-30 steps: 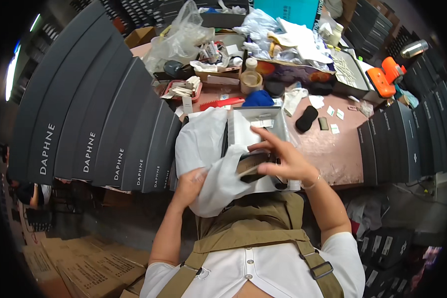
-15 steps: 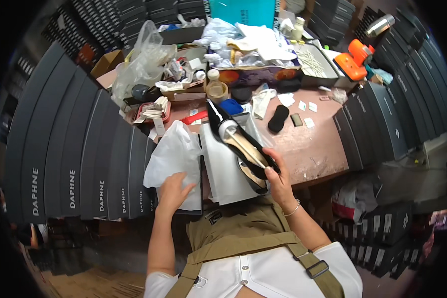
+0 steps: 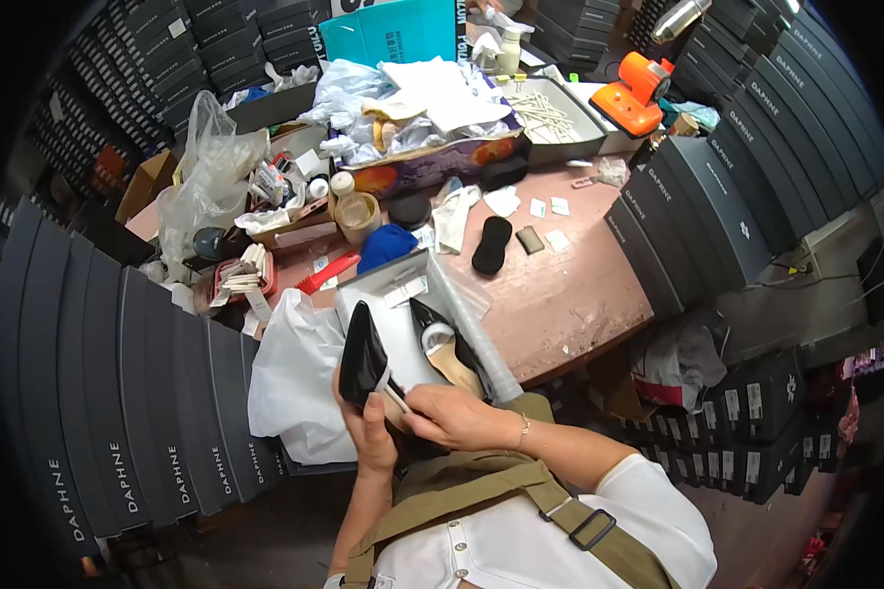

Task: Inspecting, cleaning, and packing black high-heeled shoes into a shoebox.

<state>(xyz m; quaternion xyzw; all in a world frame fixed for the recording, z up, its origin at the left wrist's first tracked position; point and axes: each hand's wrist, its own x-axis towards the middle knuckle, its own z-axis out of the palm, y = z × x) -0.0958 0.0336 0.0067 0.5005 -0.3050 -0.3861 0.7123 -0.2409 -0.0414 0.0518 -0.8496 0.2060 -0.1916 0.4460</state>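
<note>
The person's left hand (image 3: 371, 432) is wrapped around the lower end of a black glossy shoe (image 3: 361, 358), holding it upright just in front of the open grey shoe box (image 3: 395, 294). The right hand (image 3: 452, 415) is curled in a narrow grip at the shoe's lower edge, its fingertips pinching something small and pale there; what that piece is cannot be told. The 2 hands touch each other beside the shoe.

Inside the shoe box lies a second shoe (image 3: 452, 355) with a tan insole, its black heel end towards the box's far side. A white plastic bag (image 3: 300, 383) is spread to the left of the shoe box, touching it. Beyond the shoe box, on the pink table (image 3: 570, 294), sit a blue cloth (image 3: 385, 243), a red-handled tool (image 3: 326, 272) and a black oblong pad (image 3: 490, 244). Further from the shoe box stands an orange device (image 3: 636, 93). Stacks of dark grey boxes (image 3: 118, 393) rise to the left of the shoe box, and more of them to its right.
</note>
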